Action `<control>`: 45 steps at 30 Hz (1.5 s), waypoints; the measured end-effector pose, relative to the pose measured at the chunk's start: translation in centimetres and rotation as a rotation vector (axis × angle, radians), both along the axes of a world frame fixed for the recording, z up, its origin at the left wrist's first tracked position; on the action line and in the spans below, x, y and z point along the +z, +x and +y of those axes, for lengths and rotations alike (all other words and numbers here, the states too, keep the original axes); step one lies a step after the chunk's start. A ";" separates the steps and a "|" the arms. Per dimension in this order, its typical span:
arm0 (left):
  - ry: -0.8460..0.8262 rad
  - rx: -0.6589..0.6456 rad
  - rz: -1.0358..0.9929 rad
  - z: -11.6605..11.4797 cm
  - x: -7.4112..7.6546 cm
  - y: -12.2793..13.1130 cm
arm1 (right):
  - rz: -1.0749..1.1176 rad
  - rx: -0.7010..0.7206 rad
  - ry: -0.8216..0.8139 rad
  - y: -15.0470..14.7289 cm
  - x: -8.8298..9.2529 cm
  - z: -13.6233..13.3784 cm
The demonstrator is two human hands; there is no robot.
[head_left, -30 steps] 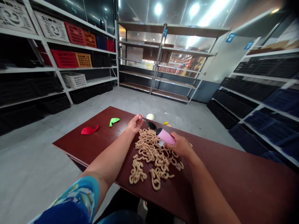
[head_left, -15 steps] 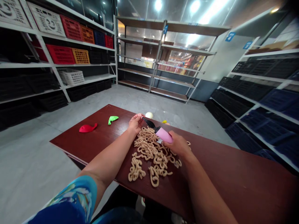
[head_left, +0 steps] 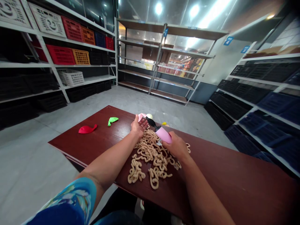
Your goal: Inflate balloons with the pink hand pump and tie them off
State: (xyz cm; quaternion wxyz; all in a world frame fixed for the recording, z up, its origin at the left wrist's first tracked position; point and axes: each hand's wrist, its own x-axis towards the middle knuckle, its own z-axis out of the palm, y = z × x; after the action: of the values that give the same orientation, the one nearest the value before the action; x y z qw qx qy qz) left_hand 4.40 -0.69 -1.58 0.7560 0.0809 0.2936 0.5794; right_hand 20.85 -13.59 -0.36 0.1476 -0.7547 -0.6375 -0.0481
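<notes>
My right hand [head_left: 174,144] is wrapped round a pink hand pump [head_left: 163,135] with a black ribbed end. At the pump's tip is a pale pink balloon [head_left: 141,116]. Beside the balloon, my left hand [head_left: 138,127] is turned palm up with its fingers apart, holding nothing that I can make out. Under both hands a loose heap of beige twisted strands [head_left: 153,150] lies on the dark red table [head_left: 100,147]. A red balloon [head_left: 87,129] and a green balloon [head_left: 112,121] lie flat towards the table's left end.
Beyond the table's far edge are a pale round balloon [head_left: 149,116] and a small yellow thing [head_left: 164,123]. Shelves with coloured crates [head_left: 61,55] stand at the left, a metal rack [head_left: 161,47] behind, and dark crates [head_left: 248,93] at the right.
My left hand has opened from its pinch at the pump's tip and turned palm up. More of the pale pink balloon now shows. My right hand still holds the pump.
</notes>
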 end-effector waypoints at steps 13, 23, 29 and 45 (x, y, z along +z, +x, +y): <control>0.231 -0.343 0.110 -1.2 1.7 -0.7 | 0.027 0.046 0.027 -1.0 0.3 -0.2; 0.203 -0.212 -0.246 0.9 1.2 -2.3 | -0.055 0.114 0.036 -1.6 0.1 -0.4; 0.148 -0.233 -0.243 0.7 1.0 -1.8 | -0.106 0.133 0.023 -2.4 0.4 -0.6; 0.176 -0.053 -0.236 0.0 2.5 -2.0 | -0.188 0.050 -0.065 -2.0 0.4 -0.4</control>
State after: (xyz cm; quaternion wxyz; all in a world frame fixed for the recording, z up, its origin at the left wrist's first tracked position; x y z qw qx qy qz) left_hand 2.37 -0.72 0.93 0.7904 0.0859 0.1483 0.5882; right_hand 18.84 -13.97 0.07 0.0638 -0.7352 -0.6682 -0.0945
